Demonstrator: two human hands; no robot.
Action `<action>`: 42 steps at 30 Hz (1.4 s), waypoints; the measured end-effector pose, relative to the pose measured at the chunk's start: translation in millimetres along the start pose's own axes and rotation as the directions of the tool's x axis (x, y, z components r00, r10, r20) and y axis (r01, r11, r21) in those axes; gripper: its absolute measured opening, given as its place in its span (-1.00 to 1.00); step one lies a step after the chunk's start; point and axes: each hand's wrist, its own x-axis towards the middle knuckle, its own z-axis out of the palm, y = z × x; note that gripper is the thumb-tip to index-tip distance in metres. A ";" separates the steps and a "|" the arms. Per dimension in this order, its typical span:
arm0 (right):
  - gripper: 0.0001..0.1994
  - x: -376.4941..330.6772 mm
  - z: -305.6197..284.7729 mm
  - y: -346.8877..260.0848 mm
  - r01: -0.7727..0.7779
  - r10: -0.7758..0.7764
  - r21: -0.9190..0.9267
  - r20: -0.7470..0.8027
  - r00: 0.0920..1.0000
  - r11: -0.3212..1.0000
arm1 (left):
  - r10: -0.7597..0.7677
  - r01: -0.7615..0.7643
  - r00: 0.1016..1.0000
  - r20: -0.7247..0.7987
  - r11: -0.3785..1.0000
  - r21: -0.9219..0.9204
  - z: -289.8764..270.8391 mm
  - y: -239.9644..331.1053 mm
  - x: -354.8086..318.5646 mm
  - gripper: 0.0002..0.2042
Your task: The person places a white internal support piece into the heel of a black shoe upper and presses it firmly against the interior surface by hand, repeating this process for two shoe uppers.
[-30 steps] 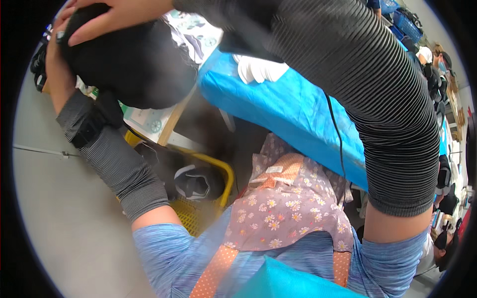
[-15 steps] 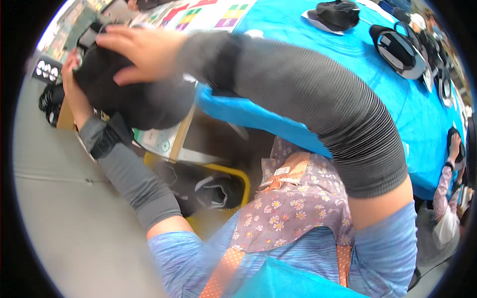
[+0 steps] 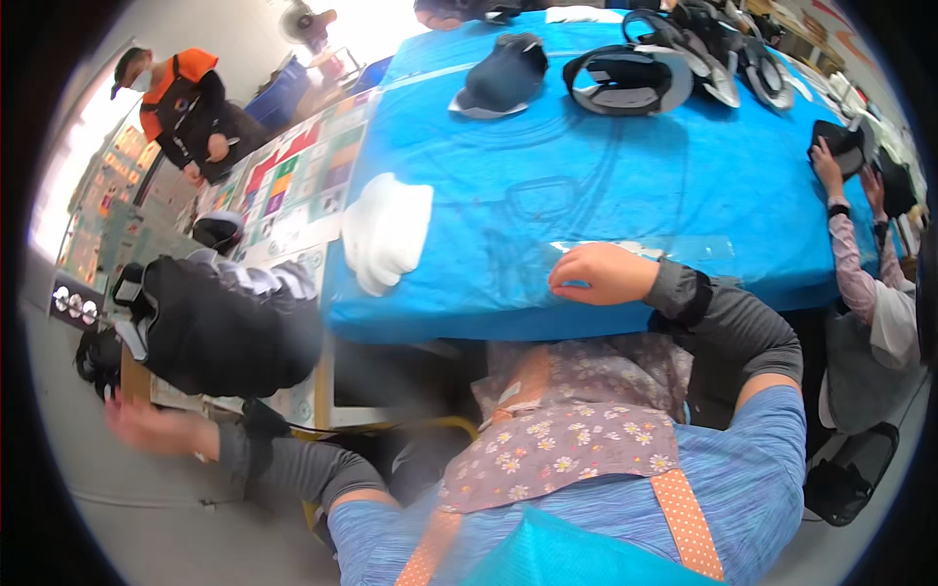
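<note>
A pile of black caps with white pieces along its top stands on the left. Beside its lower edge, my left hand is blurred but looks stretched out, apart from the pile, with nothing visible in it. My right hand is over the near part of the blue-covered table, fingers curled inward. Whatever those fingers hold, if anything, is hidden. Just behind it lies a clear plastic strip. A white stack of thin curved pieces rests at the table's left edge.
A dark cap with a light brim and several dark visors lie at the table's far side. On the right, a co-worker's hands hold a black cap. Another person in orange and black stands far left.
My right hand has left the black caps and swung right over the table. My left hand has come off them and dropped lower. The view has turned, showing more of the table.
</note>
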 end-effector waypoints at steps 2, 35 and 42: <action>-0.86 0.0 -11.6 9.0 -0.070 0.069 -0.004 -0.035 0.997 0.998 | -0.269 0.066 0.775 -0.572 0.935 -0.350 24.7 38.4 -34.2 -0.59; -0.70 212.5 -80.1 245.4 -0.432 0.477 0.207 -0.461 0.748 0.878 | 0.357 0.711 0.271 0.894 0.551 -0.436 164.6 245.0 -329.4 -0.74; -0.74 200.8 -108.4 144.5 -0.379 0.334 -0.152 -0.258 0.907 0.913 | 0.323 0.637 0.238 0.916 0.661 -0.398 148.8 221.4 -322.8 -0.73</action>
